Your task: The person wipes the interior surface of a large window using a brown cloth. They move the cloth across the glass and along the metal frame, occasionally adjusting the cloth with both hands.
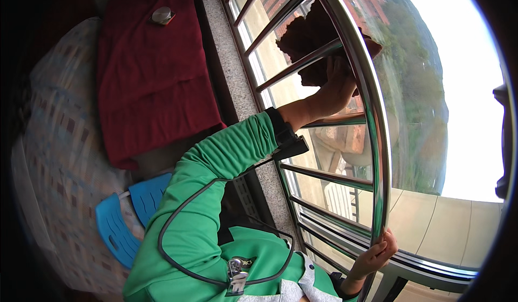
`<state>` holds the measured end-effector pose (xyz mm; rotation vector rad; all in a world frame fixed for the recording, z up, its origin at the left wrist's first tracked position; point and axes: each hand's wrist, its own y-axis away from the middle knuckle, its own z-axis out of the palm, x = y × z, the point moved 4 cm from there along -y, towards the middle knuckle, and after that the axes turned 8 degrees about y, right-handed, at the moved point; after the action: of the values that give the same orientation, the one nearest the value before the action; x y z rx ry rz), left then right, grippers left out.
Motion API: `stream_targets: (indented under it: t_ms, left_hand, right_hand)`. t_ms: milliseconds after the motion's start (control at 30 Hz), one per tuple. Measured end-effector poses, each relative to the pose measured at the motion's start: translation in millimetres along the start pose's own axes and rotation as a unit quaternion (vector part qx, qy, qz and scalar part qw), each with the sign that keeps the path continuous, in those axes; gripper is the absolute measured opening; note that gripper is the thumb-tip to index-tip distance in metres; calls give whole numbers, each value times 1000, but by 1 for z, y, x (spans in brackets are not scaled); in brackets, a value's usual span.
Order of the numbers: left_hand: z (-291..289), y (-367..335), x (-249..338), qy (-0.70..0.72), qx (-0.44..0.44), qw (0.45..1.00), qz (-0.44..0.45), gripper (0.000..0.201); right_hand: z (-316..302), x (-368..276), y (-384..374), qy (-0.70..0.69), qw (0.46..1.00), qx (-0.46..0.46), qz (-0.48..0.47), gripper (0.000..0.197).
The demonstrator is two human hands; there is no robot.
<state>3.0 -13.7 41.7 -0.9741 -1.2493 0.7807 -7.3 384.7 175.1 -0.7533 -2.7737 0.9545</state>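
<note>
A dark brown cloth [307, 35] spreads behind the bars of a metal window guard [369, 113], up against the window glass. My left hand [334, 89] reaches between the bars and is closed on the cloth, though some fingertips are hidden by the cloth and rail. A green sleeve with a black cuff covers that arm. Lower right, my right hand [379, 253] wraps around the guard's shiny thick rail. A black cable [167, 248] loops from the left wrist across the green top.
A speckled stone sill [234, 59] runs beneath the guard. On the left, a dark red cloth [151, 75] covers a surface and bears a small round silvery-lidded object [161, 15]. A blue plastic chair [116, 229] stands by a patterned sheet [65, 156].
</note>
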Motion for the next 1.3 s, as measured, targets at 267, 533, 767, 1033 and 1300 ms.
stream_targets:
  t_ms: [267,533,767,1033,1300]
  left_hand:
    - [-1,60,-81,163,-68,958,-225,37]
    - [8,172,-92,282,-48,579,-764,82]
    - [-26,35,19,483,-93,743,-454,43]
    - [-26,69,-10,257,-106,932,-234,42]
    - [-35,154,-48,341,-94,724,-592,60]
  right_hand:
    - [2,0,1,-2,1000,2,10,22]
    - [0,0,1,-1,999,3,35,20]
    - [0,-6,-2,20,1000,3,8,20]
    - [0,-1,-1,24,1000,12,-11,20]
    - [0,4,1,16,1000,10,20,20]
